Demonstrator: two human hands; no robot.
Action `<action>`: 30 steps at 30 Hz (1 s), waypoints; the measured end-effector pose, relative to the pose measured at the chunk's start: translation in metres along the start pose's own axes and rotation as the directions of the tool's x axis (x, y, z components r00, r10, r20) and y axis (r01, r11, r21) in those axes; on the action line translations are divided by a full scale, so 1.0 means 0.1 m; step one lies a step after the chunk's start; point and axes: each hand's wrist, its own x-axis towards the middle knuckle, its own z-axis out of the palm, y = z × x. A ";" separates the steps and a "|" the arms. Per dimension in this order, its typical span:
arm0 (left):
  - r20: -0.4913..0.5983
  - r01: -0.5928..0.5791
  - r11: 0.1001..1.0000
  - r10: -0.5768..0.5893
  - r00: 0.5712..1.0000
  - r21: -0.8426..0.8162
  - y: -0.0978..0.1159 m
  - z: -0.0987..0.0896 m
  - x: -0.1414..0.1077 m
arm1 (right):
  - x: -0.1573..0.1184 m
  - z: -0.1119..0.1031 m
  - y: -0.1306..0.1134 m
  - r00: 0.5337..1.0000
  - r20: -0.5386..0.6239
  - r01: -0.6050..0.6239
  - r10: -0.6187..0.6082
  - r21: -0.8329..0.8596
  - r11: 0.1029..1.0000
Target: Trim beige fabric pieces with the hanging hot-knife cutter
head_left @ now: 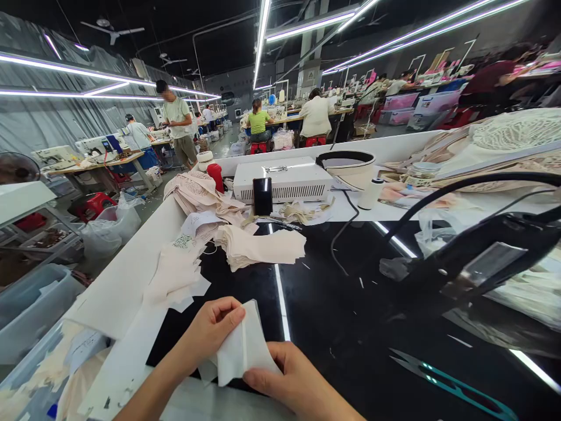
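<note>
A small white fabric piece (pixel 243 345) is stretched between my two hands over the near edge of the black tabletop (pixel 324 316). My left hand (pixel 219 324) pinches its upper left edge between thumb and fingers. Lower down, my right hand (pixel 289 374) grips the right side, thumb on top and fingers partly hidden behind. Beyond them lies a stack of cream fabric pieces (pixel 263 248). More pale cut pieces (pixel 175 272) and paper spread to the left. Teal-handled thread snips (pixel 456 383) rest on the tabletop at the right.
At the back stand a white vented box (pixel 283 181), a dark phone (pixel 263 197) and a cream round container (pixel 348 166). A black cable-fed device (pixel 491 251) rises on the right. Plastic bins (pixel 35 304) sit at the left. Several people work at sewing machines farther off.
</note>
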 end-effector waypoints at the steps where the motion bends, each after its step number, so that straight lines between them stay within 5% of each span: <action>1: -0.004 0.003 1.000 -0.003 1.000 0.009 0.00 0.00 0.00 | 0.00 0.01 0.00 1.000 0.006 -0.002 0.003 -0.014 1.000; 11: -0.035 -0.073 0.990 0.078 0.996 0.120 -0.12 -0.08 0.09 | 0.03 0.00 0.01 0.992 0.102 0.087 -0.079 -0.082 0.993; 15: -0.071 -0.265 0.893 0.310 0.948 0.363 0.09 -0.22 0.13 | 0.07 -0.12 -0.07 0.981 -0.044 0.171 -0.191 -0.275 0.946; 17: -0.054 -0.413 0.732 0.521 0.852 0.541 0.21 -0.26 0.12 | 0.09 -0.24 -0.14 0.941 -0.129 0.219 -0.312 -0.471 0.855; 19: 0.061 -0.530 0.468 0.706 0.705 0.707 0.25 -0.23 0.10 | 0.14 -0.39 -0.18 0.876 -0.180 0.223 -0.448 -0.673 0.706; 20: 0.152 -0.561 0.324 0.752 0.641 0.762 0.24 -0.19 0.09 | 0.16 -0.46 -0.18 0.838 -0.192 0.200 -0.511 -0.764 0.614; 22: 0.338 -0.590 0.093 0.745 0.576 0.802 0.13 -0.04 0.09 | 0.23 -0.61 -0.15 0.777 -0.186 0.108 -0.602 -0.902 0.419; 25: 0.457 -0.592 -0.025 0.662 0.594 0.805 -0.09 0.21 0.11 | 0.31 -0.76 -0.06 0.755 -0.142 0.001 -0.641 -0.976 0.217; 30: 0.411 -0.588 0.054 0.664 0.625 0.807 -0.29 0.44 0.15 | 0.35 -0.90 -0.01 0.769 -0.096 -0.049 -0.632 -0.995 0.090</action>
